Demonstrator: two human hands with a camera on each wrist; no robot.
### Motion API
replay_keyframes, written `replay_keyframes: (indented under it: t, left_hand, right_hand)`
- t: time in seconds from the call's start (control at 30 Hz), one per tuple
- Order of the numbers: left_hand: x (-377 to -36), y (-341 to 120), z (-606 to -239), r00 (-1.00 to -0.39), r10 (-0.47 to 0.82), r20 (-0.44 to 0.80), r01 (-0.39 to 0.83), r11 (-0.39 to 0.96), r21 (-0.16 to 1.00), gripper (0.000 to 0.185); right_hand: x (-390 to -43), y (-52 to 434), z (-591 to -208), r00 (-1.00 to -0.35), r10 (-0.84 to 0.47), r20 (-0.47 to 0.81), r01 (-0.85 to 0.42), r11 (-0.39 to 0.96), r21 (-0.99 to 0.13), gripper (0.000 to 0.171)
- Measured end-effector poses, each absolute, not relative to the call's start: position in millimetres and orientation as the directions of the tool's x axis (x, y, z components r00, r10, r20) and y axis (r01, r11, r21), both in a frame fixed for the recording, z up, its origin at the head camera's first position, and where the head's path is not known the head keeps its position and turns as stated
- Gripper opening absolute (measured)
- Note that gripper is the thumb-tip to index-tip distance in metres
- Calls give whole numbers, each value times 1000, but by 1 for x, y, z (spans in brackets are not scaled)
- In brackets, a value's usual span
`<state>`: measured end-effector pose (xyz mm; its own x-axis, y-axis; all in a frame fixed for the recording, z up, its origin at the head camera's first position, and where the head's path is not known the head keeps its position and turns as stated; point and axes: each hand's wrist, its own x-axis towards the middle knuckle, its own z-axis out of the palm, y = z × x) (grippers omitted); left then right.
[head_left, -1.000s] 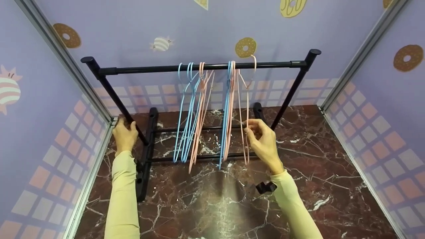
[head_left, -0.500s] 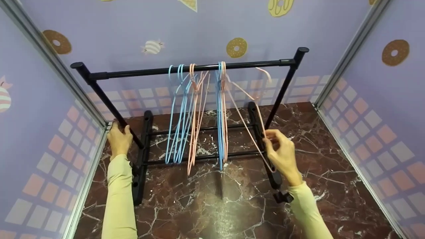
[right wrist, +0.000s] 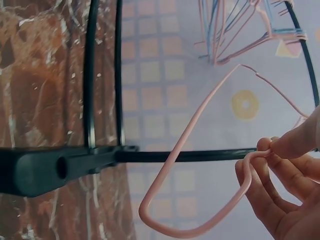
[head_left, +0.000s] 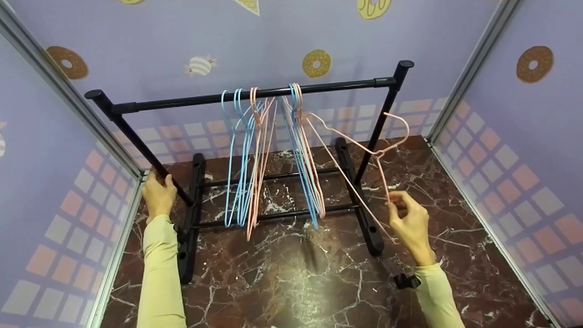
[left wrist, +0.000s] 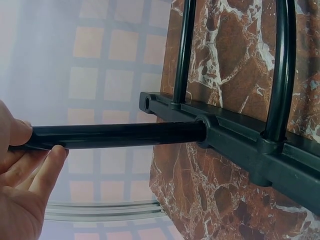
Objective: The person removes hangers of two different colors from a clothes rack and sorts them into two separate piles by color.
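Observation:
A black clothes rack point(head_left: 182, 103) stands on the floor. My left hand point(head_left: 159, 196) grips its left post point(left wrist: 115, 136) low down; the left wrist view shows the thumb on one side and fingers on the other. My right hand point(head_left: 412, 223) pinches the shoulder of a pink wire hanger point(right wrist: 156, 185) between thumb and fingers. This hanger is off the rail, right of the others, tilted, with its hook point(head_left: 406, 130) before the right post point(head_left: 375, 132). Two groups of hangers hang on the rail: blue ones point(head_left: 230, 168) with pink ones on the left, blue and pink mixed at the middle.
The rack's black feet point(head_left: 373, 237) and two lower crossbars point(head_left: 282, 214) rest close over the reddish marble floor point(head_left: 273, 282). Purple patterned walls point(head_left: 255, 36) enclose the rack at the back and both sides.
My right hand has drawn the pink hanger rightward and down, and its hook has come off the rail. The middle hangers now slant. My left hand stays at the left post.

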<state>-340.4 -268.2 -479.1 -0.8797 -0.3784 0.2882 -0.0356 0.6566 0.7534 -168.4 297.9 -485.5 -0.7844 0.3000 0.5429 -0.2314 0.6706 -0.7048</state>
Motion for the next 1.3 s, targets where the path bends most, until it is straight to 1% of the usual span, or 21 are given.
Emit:
replay_keyframes:
  t: [0.17, 0.33, 0.53, 0.7, 0.8, 0.97, 1.03, 1.17, 1.3]
  left_hand:
    - [-341, -267, -480, -875, -384, 294, -34, 654, 756, 37]
    - [-341, -266, -479, -871, -388, 300, -28, 650, 760, 38]
    - [-341, -267, -479, -870, -402, 285, -46, 642, 765, 39]
    - [-340, -267, -479, -869, -405, 284, -48, 640, 767, 39]
    - [-339, -266, -479, -871, -409, 273, -59, 637, 768, 40]
    - [-339, -266, -479, -868, -414, 273, -66, 641, 765, 41]
    - [-340, -266, -480, -865, -415, 281, -59, 642, 764, 41]
    - [-340, -267, -482, -857, -415, 305, -42, 646, 762, 40]
    - [-341, -266, -483, -854, -415, 313, -37, 648, 761, 37]
  right_hand:
    - [-169, 306, -502, -799, 328, 504, -179, 670, -720, 15]
    - [-168, 313, -518, -810, 376, 450, -127, 637, -760, 15]
    - [-169, 319, -532, -823, 422, 380, -83, 572, -816, 15]
    - [-171, 320, -543, -831, 447, 330, -81, 489, -868, 15]
    - [-168, 313, -537, -834, 462, 302, -71, 453, -889, 14]
    - [-157, 306, -515, -837, 470, 279, -74, 408, -910, 12]
    - [-157, 310, -518, -838, 470, 278, -96, 374, -922, 12]
    - [-160, 321, -533, -837, 481, 259, -155, 245, -957, 12]
    - [-166, 334, -553, -831, 522, 192, -167, 94, -981, 12]
